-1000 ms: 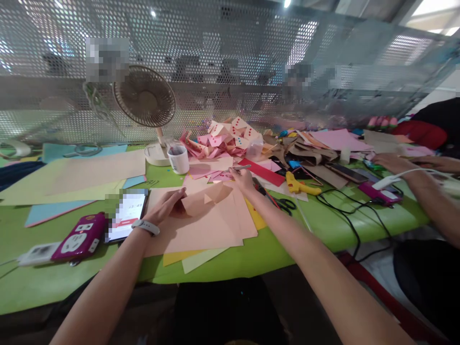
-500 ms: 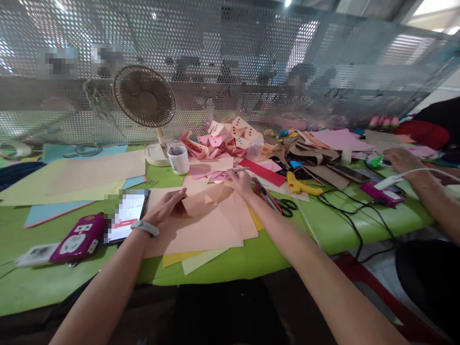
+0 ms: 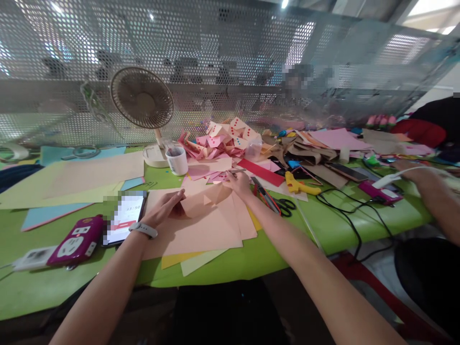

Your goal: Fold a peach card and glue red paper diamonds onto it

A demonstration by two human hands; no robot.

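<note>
My left hand, with a watch on its wrist, lies on a sheet of peach paper. Its fingers are stretched out together beside a darker, shaded patch of the paper. Farther right, my right hand is closed around a slim pen-like tool, whose exact kind I cannot make out. A raised, folded peach piece sits between the hands, close to the right fingertips. Small pink scraps with red dots lie just beyond the right hand.
Left stand a phone, a purple power strip, a fan and a white cup. Dotted folded papers pile up behind. Right are scissors, a cutter, a yellow glue gun, cables and a co-worker's arm.
My hands stay nearly in place, and the tool in my right hand has tilted slightly. The co-worker's hand at the right has moved lower. The whole view has shifted a little.
</note>
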